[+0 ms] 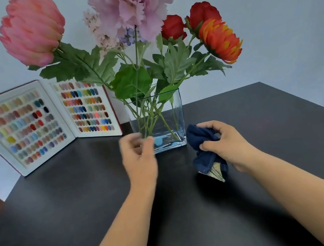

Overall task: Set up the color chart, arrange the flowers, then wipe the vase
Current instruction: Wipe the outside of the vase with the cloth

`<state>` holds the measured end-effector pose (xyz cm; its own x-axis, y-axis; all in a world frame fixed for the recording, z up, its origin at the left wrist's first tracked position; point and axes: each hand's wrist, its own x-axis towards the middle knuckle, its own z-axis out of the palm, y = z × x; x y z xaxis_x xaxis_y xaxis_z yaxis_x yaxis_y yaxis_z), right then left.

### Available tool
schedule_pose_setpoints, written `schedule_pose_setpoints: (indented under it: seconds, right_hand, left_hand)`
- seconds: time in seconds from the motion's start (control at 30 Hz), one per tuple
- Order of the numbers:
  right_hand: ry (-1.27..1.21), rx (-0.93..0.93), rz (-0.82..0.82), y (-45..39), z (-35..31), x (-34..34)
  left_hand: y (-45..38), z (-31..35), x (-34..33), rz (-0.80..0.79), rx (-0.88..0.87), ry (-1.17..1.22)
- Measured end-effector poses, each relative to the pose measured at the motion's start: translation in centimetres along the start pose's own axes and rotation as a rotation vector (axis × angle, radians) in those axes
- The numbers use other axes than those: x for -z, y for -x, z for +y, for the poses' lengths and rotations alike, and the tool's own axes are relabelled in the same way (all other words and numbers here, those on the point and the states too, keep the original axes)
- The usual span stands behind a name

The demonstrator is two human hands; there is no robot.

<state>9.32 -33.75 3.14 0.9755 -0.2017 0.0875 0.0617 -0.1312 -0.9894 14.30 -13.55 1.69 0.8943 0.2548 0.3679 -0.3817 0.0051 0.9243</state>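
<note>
Head view, angled down, close over table [264, 127].

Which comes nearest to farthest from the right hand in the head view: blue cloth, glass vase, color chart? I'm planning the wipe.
From the right hand:
1. Blue cloth, gripped in that hand.
2. Glass vase, just to its left, at the table's middle.
3. Color chart, standing open at the far left, behind the vase.

Soft, even light is filling the whole picture, and nothing is looking too dark. The left hand [138, 154] is looking smeared and blurry, while the right hand [222, 145] is staying sharper. Faint shadows are lying on the dark bench [63, 203] under the arms. The glass vase [173, 108] is shining a little. Lines near the edges are bending outward.
</note>
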Motion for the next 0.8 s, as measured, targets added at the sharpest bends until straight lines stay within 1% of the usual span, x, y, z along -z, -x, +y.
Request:
schedule_pose_setpoints:
  seconds: [0.07, 0.1, 0.13, 0.2, 0.27, 0.33, 0.4, 0.47, 0.57, 0.67, 0.73, 0.8]
  right_hand:
    - [-0.052, 0.006, -0.005, 0.8, -0.1, -0.5]
    - [-0.021, 0.035, 0.000, 1.1, -0.1, -0.7]
    - [0.035, 0.067, 0.010, 1.4, -0.3, -0.9]
    - [0.098, 0.107, 0.026, 2.0, -0.5, -1.1]
    - [0.050, 0.109, 0.000, 2.4, -0.6, -0.9]
    - [-0.005, 0.123, -0.052, 2.9, -0.8, -0.7]
    - [0.021, 0.167, -0.045, 3.2, -0.8, -0.5]
    - [0.011, 0.161, 0.008, 3.3, -0.5, -0.5]
    - [-0.125, 0.101, 0.105, 3.4, -0.1, -0.1]
    - [-0.190, 0.105, 0.167, 3.5, 0.1, 1.3]
    - [-0.216, 0.131, 0.187, 3.6, 0.1, 2.4]
    - [-0.212, 0.170, 0.193, 3.6, 0.0, 3.1]
  left_hand:
    - [1.9, 1.1, -1.4, -0.366, 0.175, -0.109]
    - [2.5, 1.6, -2.0, -0.487, 0.241, -0.117]
    - [3.0, 2.0, -2.4, -0.537, 0.295, -0.096]
    - [3.4, 2.7, -2.6, -0.525, 0.391, -0.032]
    - [3.4, 3.0, -2.3, -0.515, 0.461, 0.043]
    - [3.6, 3.2, -2.0, -0.531, 0.482, 0.096]
    - [4.0, 2.9, -1.9, -0.547, 0.444, 0.082]
    - [4.3, 2.4, -1.9, -0.561, 0.372, 0.027]
    - [4.6, 2.0, -1.9, -0.551, 0.325, -0.065]
    - [4.7, 2.5, -1.9, -0.506, 0.321, -0.085]
    - [5.1, 2.9, -2.0, -0.554, 0.294, -0.105]
    - [6.2, 3.6, -2.5, -0.680, 0.256, -0.158]
